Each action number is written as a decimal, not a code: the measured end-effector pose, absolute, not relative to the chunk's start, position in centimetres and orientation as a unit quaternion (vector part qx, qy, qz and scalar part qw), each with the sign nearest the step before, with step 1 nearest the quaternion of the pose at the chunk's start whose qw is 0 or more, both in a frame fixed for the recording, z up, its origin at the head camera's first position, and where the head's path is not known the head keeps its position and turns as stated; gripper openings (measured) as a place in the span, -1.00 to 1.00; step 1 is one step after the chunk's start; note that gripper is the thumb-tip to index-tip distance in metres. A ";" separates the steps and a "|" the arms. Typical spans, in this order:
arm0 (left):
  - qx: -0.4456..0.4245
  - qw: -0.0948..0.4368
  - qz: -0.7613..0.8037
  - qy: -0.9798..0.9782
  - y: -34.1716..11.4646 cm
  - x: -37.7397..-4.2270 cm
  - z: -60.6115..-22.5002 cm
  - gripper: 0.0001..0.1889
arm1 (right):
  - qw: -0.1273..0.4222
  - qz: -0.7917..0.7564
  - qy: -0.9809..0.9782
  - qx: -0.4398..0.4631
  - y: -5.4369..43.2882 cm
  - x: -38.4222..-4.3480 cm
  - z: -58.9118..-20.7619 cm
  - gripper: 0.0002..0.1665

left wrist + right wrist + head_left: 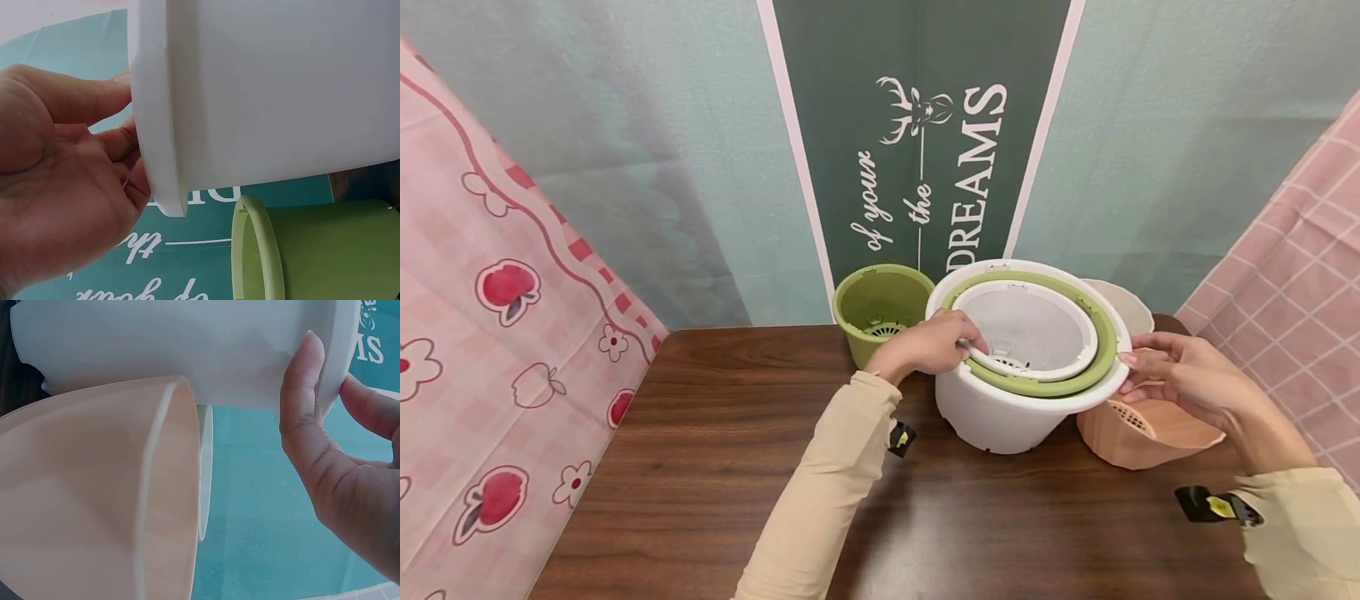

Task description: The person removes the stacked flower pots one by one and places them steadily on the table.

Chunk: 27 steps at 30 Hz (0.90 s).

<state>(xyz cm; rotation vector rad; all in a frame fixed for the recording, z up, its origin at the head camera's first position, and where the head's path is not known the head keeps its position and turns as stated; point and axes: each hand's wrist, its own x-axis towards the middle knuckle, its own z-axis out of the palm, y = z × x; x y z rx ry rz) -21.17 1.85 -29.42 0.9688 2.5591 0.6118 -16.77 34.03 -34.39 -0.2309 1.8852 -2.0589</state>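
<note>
A large white flowerpot (992, 421) stands on the table with a green pot (1105, 350) nested in it. Inside the green one sits a smaller white pot (1037, 321). My left hand (928, 343) reaches over the large pot's near-left rim and pinches the small white pot's rim; in the left wrist view its fingertips are partly hidden behind the large pot's rim. With thumb and fingers, my right hand (350, 469) grips the large white pot's rim on the right side. The thumb lies along the outside, just below the lip.
Left of the stack stands another green pot (880, 300) with a slotted bottom. A peach-coloured pot (1120, 442) lies tilted at the right, below my right hand. Behind it is an off-white pot (1123, 304). The wooden table (737, 467) ends at a curtain (715, 167).
</note>
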 end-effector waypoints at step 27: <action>0.324 0.142 0.216 0.910 2.0 -20.7 -29.8 -0.78 | 0.166 -0.730 0.658 -0.081 34.0 -16.8 -34.4 -0.80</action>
